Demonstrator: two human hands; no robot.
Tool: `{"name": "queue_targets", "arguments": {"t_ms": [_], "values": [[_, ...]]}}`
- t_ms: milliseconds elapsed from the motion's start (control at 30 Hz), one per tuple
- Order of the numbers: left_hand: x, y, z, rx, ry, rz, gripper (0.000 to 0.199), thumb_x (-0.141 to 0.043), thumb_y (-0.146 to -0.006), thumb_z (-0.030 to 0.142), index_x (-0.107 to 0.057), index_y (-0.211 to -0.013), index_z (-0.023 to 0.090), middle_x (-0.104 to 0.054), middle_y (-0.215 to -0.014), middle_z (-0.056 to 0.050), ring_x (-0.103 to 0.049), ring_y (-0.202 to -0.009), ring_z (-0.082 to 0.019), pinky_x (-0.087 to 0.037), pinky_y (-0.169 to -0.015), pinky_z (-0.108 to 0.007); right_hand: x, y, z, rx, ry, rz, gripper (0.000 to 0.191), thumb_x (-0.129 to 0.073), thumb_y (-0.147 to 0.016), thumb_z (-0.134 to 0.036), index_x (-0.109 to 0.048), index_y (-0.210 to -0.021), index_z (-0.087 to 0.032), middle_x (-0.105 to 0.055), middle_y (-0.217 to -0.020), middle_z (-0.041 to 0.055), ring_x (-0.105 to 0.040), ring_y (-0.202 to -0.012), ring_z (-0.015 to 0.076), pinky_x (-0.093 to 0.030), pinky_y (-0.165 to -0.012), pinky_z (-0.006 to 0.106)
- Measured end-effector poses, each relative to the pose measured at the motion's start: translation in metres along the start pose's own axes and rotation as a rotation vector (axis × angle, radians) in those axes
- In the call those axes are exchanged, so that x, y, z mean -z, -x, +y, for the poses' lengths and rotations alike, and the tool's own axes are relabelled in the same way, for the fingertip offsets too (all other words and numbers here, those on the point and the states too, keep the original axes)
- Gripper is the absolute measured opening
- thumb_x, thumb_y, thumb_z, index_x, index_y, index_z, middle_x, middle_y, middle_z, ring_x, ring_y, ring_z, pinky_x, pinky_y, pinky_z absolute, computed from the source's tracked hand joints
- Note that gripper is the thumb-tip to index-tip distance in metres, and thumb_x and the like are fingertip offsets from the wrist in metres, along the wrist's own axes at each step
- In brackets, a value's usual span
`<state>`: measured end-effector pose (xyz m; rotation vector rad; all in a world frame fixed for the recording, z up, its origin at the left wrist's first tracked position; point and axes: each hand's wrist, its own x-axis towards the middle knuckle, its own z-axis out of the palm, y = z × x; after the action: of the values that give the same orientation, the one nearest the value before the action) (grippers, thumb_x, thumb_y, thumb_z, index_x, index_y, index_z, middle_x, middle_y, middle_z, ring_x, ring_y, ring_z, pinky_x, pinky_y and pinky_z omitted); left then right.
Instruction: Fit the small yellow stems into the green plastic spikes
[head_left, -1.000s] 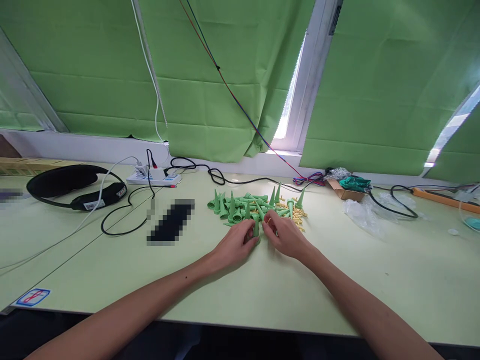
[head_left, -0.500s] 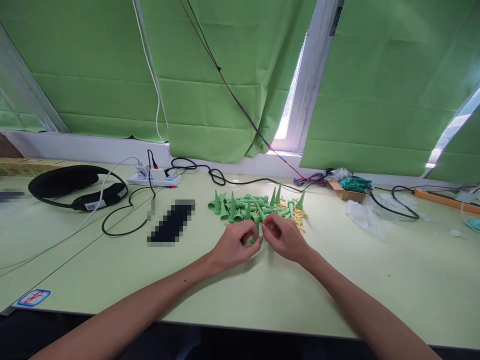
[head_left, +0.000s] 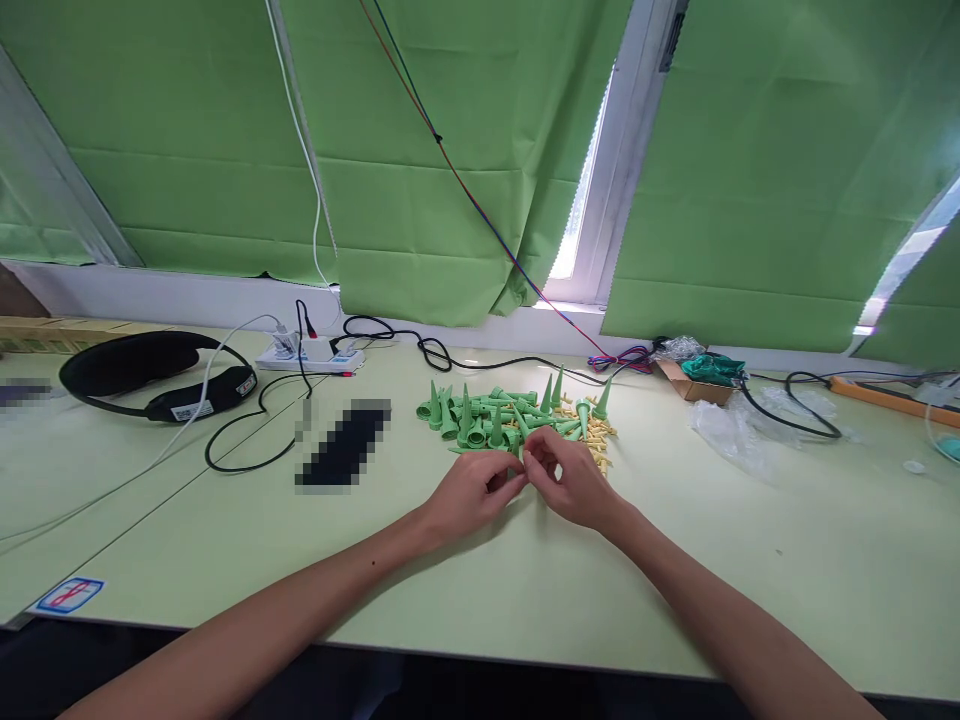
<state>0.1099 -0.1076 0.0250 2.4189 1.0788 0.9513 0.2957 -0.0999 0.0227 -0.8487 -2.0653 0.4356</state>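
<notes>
My left hand is closed in a pinch just in front of a pile of green plastic cones. Its fingertips meet those of my right hand, whose thumb and forefinger are also pinched together. Whatever lies between the fingertips is hidden by the fingers. Several cones stand upright with pointed tips, and others lie on their sides showing round hollow ends. Small yellow plastic pieces are scattered at the pile's right side, beyond my right hand.
A dark pixelated patch lies left of the pile. Farther left are a black headband-like device and a white power strip. To the right stand a small cardboard box and clear plastic bags. Black cable runs behind.
My hands have drawn together, and the fingertips now touch. A green piece that showed inside my left hand's grip is now hidden. The pile looks the same.
</notes>
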Motion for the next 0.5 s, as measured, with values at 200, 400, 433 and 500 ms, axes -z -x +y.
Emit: {"name": "queue_targets", "arguments": {"t_ms": [200, 400, 433, 500], "values": [[-0.0002, -0.0004, -0.0020, 0.044, -0.004, -0.015, 0.030, -0.046, -0.096, 0.034, -0.066, -0.082, 0.017, -0.060, -0.064, 0.000, -0.046, -0.057, -0.011, -0.034, -0.057, -0.025, 0.0003, -0.0002, -0.0023, 0.011, 0.014, 0.020, 0.004, -0.045, -0.093, -0.023, -0.048, -0.090, -0.022, -0.058, -0.070, -0.0013, -0.054, -0.058, 0.0121, -0.043, -0.055, 0.024], [0.0000, -0.0001, -0.0032, 0.016, -0.014, 0.023, 0.030, -0.045, -0.097, 0.031, -0.062, -0.078, 0.017, -0.057, -0.065, 0.002, -0.046, -0.058, -0.011, -0.034, -0.059, -0.024, -0.0003, -0.0007, -0.0022, 0.000, 0.002, 0.058, 0.005, -0.045, -0.094, -0.025, -0.049, -0.095, -0.022, -0.061, -0.073, 0.0001, -0.057, -0.059, 0.0127, -0.044, -0.055, 0.024], [0.0001, -0.0001, -0.0030, 0.014, -0.011, 0.033, 0.029, -0.045, -0.097, 0.031, -0.062, -0.078, 0.017, -0.056, -0.064, 0.002, -0.046, -0.058, -0.011, -0.034, -0.058, -0.024, -0.0003, -0.0010, -0.0022, -0.007, -0.001, 0.073, 0.006, -0.045, -0.094, -0.026, -0.049, -0.096, -0.022, -0.061, -0.074, 0.0003, -0.057, -0.059, 0.0127, -0.044, -0.055, 0.024], [0.0004, -0.0003, -0.0024, 0.012, 0.000, 0.046, 0.027, -0.046, -0.097, 0.030, -0.062, -0.080, 0.017, -0.055, -0.064, 0.003, -0.045, -0.058, -0.010, -0.033, -0.058, -0.023, 0.0000, -0.0015, -0.0025, -0.018, 0.014, 0.097, 0.008, -0.048, -0.094, -0.029, -0.049, -0.097, -0.022, -0.062, -0.074, 0.0004, -0.056, -0.057, 0.0124, -0.044, -0.055, 0.024]]}}
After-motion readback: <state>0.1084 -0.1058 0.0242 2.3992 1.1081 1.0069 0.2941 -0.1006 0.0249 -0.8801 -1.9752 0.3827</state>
